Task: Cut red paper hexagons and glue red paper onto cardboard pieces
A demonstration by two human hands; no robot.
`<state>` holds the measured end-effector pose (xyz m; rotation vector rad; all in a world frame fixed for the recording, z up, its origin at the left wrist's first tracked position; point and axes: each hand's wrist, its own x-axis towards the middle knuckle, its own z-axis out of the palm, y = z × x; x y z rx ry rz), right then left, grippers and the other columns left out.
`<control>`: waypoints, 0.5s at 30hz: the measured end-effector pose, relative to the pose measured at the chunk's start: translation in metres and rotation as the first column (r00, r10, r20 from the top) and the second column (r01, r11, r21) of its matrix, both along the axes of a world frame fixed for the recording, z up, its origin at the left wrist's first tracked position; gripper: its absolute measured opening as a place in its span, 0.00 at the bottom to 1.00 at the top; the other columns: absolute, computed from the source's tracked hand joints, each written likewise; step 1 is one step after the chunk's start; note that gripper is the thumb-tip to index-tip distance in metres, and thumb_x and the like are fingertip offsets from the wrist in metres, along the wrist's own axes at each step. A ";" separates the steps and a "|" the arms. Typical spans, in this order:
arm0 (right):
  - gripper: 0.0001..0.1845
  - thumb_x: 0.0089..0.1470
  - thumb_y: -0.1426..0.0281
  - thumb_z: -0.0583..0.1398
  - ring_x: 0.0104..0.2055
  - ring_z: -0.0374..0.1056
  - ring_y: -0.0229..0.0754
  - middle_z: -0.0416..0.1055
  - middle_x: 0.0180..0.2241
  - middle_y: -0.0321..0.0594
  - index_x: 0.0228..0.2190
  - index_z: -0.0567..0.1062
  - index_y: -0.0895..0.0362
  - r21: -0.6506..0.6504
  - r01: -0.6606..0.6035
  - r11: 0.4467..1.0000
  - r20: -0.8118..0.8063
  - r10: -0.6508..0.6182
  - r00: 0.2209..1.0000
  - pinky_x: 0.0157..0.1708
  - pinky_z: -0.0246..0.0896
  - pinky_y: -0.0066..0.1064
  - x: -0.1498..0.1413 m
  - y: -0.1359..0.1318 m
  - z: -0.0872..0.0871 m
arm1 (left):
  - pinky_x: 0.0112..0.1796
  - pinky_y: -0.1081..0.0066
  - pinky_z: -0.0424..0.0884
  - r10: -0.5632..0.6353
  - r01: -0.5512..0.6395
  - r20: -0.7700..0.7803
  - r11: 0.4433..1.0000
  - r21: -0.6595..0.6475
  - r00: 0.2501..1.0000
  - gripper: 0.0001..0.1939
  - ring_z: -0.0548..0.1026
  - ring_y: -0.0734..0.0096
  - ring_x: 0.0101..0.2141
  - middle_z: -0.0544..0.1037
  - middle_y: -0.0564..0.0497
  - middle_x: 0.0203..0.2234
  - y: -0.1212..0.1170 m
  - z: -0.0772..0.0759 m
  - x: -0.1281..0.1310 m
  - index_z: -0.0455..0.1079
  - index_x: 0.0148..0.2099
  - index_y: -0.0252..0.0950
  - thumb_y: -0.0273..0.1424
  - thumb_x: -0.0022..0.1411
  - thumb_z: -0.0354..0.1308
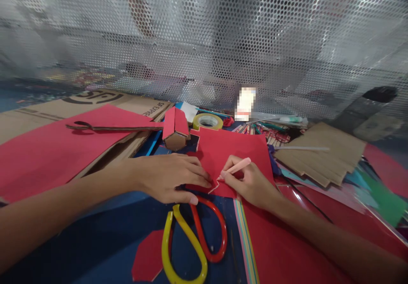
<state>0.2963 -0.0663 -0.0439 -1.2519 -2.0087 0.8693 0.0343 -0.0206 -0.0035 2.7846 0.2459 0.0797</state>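
Scissors [194, 243] with yellow and red handles lie at 6 o'clock; left hand [170, 177] presses flat, fingers spread, on the red paper [236, 154] at centre; right hand [250, 181] pinches a pink pen [236, 166], tip on its lower edge

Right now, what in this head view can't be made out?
- Scissors: blades hidden under the left hand.
- Pink tool: tip hidden by the right hand's fingers, against the red paper.
- Label behind the tape roll: blurred out.
- Background: blurred behind perforated mesh.
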 end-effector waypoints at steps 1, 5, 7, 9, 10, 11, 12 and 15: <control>0.08 0.64 0.68 0.59 0.31 0.68 0.36 0.72 0.30 0.33 0.30 0.72 0.55 0.001 0.002 1.000 -0.001 -0.002 1.000 0.31 0.59 0.28 0.000 0.000 0.000 | 0.60 0.62 0.64 0.000 0.000 0.001 1.000 -0.002 1.000 0.22 0.75 0.55 0.55 0.79 0.44 0.58 0.000 0.000 0.000 0.71 0.65 0.42 0.41 0.73 0.56; 0.09 0.63 0.68 0.60 0.30 0.68 0.37 0.72 0.29 0.33 0.29 0.72 0.55 -0.004 -0.007 1.000 0.011 0.007 1.000 0.30 0.59 0.28 0.000 0.000 -0.001 | 0.60 0.61 0.63 0.006 -0.006 -0.016 1.000 0.005 1.000 0.23 0.75 0.54 0.55 0.79 0.44 0.58 0.000 0.000 -0.001 0.71 0.65 0.41 0.41 0.73 0.55; 0.09 0.64 0.68 0.60 0.31 0.69 0.37 0.73 0.30 0.34 0.30 0.72 0.55 -0.002 -0.003 1.000 0.000 0.003 1.000 0.30 0.60 0.28 0.000 0.000 -0.001 | 0.59 0.61 0.64 0.010 -0.010 -0.024 1.000 0.006 1.000 0.23 0.75 0.55 0.55 0.79 0.44 0.58 0.000 0.001 0.000 0.71 0.65 0.41 0.41 0.73 0.55; 0.09 0.64 0.67 0.60 0.32 0.70 0.37 0.74 0.31 0.35 0.31 0.74 0.55 0.004 0.001 1.000 -0.015 -0.001 1.000 0.31 0.61 0.28 -0.001 0.000 0.000 | 0.59 0.62 0.65 0.012 -0.012 -0.019 1.000 0.000 1.000 0.22 0.75 0.55 0.55 0.79 0.44 0.57 0.000 0.002 0.000 0.71 0.65 0.42 0.41 0.73 0.56; 0.09 0.64 0.67 0.60 0.32 0.70 0.37 0.74 0.32 0.35 0.31 0.74 0.55 0.007 -0.001 1.000 -0.019 0.001 1.000 0.31 0.61 0.28 -0.002 0.000 0.000 | 0.59 0.62 0.65 0.013 -0.013 -0.014 1.000 -0.003 1.000 0.22 0.75 0.56 0.55 0.79 0.44 0.57 -0.001 0.003 0.001 0.71 0.65 0.42 0.41 0.73 0.56; 0.09 0.64 0.67 0.60 0.32 0.70 0.37 0.74 0.31 0.35 0.31 0.74 0.55 0.010 -0.005 1.000 -0.018 0.005 1.000 0.31 0.61 0.28 -0.002 0.000 0.000 | 0.59 0.62 0.66 0.014 -0.014 -0.012 1.000 -0.005 1.000 0.22 0.75 0.56 0.55 0.79 0.44 0.57 -0.001 0.003 0.001 0.71 0.65 0.42 0.41 0.72 0.56; 0.09 0.64 0.67 0.60 0.32 0.70 0.37 0.74 0.31 0.35 0.31 0.74 0.55 0.013 -0.009 1.000 -0.015 0.009 1.000 0.31 0.61 0.28 -0.002 0.000 0.001 | 0.59 0.62 0.66 0.014 -0.014 -0.012 1.000 -0.007 1.000 0.22 0.75 0.56 0.55 0.79 0.44 0.57 -0.001 0.003 0.001 0.71 0.65 0.43 0.41 0.72 0.56; 0.10 0.64 0.67 0.60 0.29 0.69 0.36 0.73 0.29 0.34 0.30 0.73 0.55 -0.007 -0.008 1.000 -0.016 0.008 1.000 0.30 0.62 0.28 -0.002 0.000 0.002 | 0.59 0.61 0.65 0.013 -0.013 -0.018 1.000 -0.011 1.000 0.23 0.75 0.55 0.55 0.79 0.44 0.57 0.000 0.002 0.001 0.71 0.65 0.43 0.41 0.73 0.56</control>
